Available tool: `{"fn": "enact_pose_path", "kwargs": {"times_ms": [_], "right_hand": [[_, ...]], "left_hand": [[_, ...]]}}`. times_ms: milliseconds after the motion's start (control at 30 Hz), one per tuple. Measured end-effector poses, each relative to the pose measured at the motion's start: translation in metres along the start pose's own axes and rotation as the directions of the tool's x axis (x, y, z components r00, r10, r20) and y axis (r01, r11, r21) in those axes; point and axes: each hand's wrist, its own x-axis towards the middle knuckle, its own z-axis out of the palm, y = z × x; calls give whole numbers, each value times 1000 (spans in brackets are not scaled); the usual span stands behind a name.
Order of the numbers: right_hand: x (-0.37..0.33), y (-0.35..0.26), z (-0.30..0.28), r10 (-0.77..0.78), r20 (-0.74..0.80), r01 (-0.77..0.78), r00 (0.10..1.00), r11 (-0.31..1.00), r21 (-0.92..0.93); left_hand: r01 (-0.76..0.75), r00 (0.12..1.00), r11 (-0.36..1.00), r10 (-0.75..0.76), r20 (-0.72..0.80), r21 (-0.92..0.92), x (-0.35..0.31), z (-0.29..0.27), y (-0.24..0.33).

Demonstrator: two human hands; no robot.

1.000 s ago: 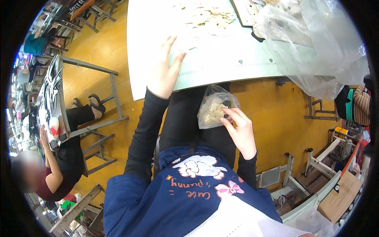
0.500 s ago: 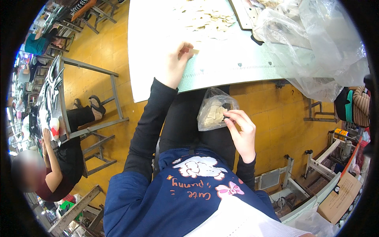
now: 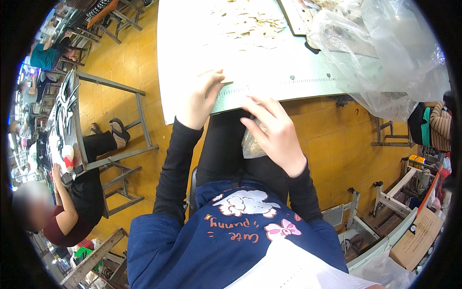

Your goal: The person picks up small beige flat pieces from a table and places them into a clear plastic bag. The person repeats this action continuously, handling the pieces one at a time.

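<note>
My left hand is over the front edge of the pale worktable, its fingers closed on a small, flat, cream-coloured piece that juts from the fingertips. To its right my right hand reaches toward the table edge with fingers apart and nothing visible in them. Beneath that hand, a clear plastic bag lies on my lap, mostly hidden by the hand. Farther back on the table, many similar cream pieces lie loosely scattered.
A ruler scale runs along the table's near edge. Large clear plastic bags cover the right side, beside a machine. At left, a person sits at a metal-framed table. A cardboard box stands at lower right.
My right hand has moved up and left from the bag's mouth to the table edge, fingers spreading. My left hand has drawn back nearer to me with the cream piece.
</note>
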Motion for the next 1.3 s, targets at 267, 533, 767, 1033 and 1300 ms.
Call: {"fn": "enact_pose_path", "kwargs": {"times_ms": [267, 533, 767, 1033, 1300], "right_hand": [[37, 26, 37, -265, 294, 367, 918, 848, -382], [27, 42, 1, -509, 216, 552, 833, 789, -272], [-11, 20, -34, -281, 140, 292, 949, 955, -60], [-59, 32, -30, -123, 250, 173, 960, 967, -187], [-5, 23, -28, -199, 147, 233, 969, 935, -266]], "left_hand": [[37, 991, 999, -35, -128, 14, -25, -18, 3], [171, 978, 926, -201, -55, -336, -5, -28, -11], [-69, 972, 949, 134, -195, 308, 56, 20, -26], [-168, 985, 972, 161, 55, 164, 16, 24, -5], [-72, 985, 977, 101, 137, -200, -9, 8, 17]]}}
